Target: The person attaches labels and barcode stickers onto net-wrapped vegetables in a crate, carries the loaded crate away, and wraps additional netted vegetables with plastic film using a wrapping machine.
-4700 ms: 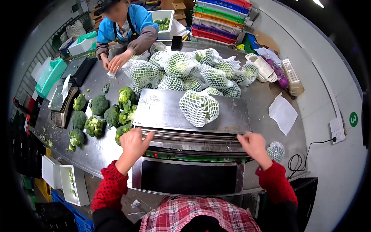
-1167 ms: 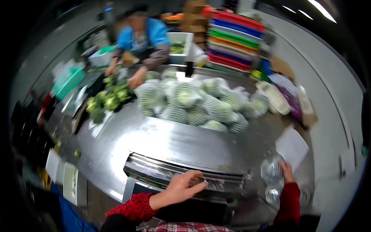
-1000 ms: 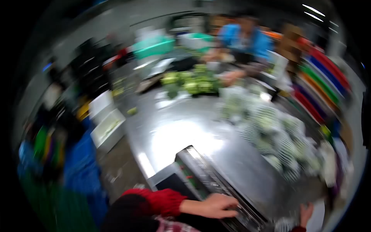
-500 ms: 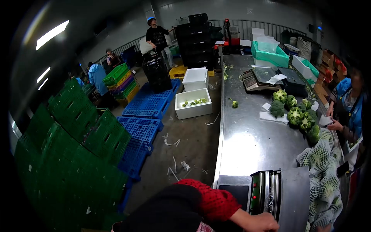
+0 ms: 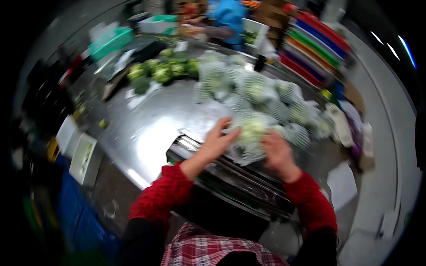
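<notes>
Netted head (image 5: 251, 135), one: behind the machine (image 5: 242, 179) at the counter's (image 5: 122, 128) front edge. Left hand (image 5: 214, 144), right hand (image 5: 279, 155): flanking it, fingers parted; grip indeterminable, blurred. Netted pile (image 5: 255, 86), done: toward far edge. Bare broccoli (image 5: 162, 73), un-netted: toward far-left corner.

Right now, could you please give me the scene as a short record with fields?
Left hand: left of a netted head; grip blurred
Right hand: right of the same netted head; grip blurred
Machine: nearer the wearer than that head
Behind the head: pile of more netted produce
Far left on table: broccoli, no nets
Right on table: white sheet
Far right: stacked crates, several colours
Across the table: co-worker in blue
</notes>
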A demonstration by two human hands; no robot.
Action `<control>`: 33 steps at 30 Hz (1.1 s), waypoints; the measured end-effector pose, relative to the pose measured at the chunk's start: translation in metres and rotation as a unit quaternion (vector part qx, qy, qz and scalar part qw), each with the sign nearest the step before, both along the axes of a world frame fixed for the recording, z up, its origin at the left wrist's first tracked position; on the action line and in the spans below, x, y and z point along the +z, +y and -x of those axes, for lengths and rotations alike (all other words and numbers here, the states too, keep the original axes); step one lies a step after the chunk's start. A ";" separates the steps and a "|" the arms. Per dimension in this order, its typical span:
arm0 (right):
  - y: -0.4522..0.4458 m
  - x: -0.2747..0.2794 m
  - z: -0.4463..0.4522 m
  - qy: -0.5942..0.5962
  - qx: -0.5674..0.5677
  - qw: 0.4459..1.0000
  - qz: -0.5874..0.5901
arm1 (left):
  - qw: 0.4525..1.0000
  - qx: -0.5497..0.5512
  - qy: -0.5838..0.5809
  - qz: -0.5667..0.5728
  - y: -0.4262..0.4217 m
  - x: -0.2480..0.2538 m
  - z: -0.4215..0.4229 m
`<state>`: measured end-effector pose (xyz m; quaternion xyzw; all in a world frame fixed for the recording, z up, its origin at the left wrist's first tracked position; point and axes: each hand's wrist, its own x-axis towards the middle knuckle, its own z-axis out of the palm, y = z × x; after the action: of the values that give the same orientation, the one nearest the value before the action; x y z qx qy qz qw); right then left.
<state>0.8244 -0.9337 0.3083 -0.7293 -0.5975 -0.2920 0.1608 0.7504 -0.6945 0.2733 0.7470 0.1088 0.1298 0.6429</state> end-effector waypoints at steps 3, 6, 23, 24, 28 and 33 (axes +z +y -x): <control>-0.004 -0.011 0.006 0.027 -0.017 0.999 0.022 | 0.993 -0.102 0.032 -0.040 -0.020 0.024 0.005; 0.002 0.015 0.049 0.074 -0.034 0.996 0.024 | 0.993 -0.121 0.001 0.014 -0.003 0.018 0.020; -0.088 0.012 0.177 0.324 -0.467 0.821 -0.058 | 0.814 -0.056 -0.006 -0.578 0.100 0.004 0.083; -0.084 0.007 0.175 0.353 -0.518 0.779 0.027 | 0.801 -0.083 0.051 -0.591 0.098 0.013 0.083; -0.052 0.000 0.157 0.392 -0.531 0.740 0.130 | 0.774 -0.163 0.122 -0.600 0.078 0.020 0.078; -0.073 -0.015 0.169 0.658 -0.374 0.646 -0.105 | 0.922 -0.217 0.144 -0.286 0.087 0.001 0.084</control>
<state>0.6558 -1.0068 0.2938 -0.8692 0.0233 0.1680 0.4645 0.6668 -0.6080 0.2740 0.9148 -0.0060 -0.0959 0.3922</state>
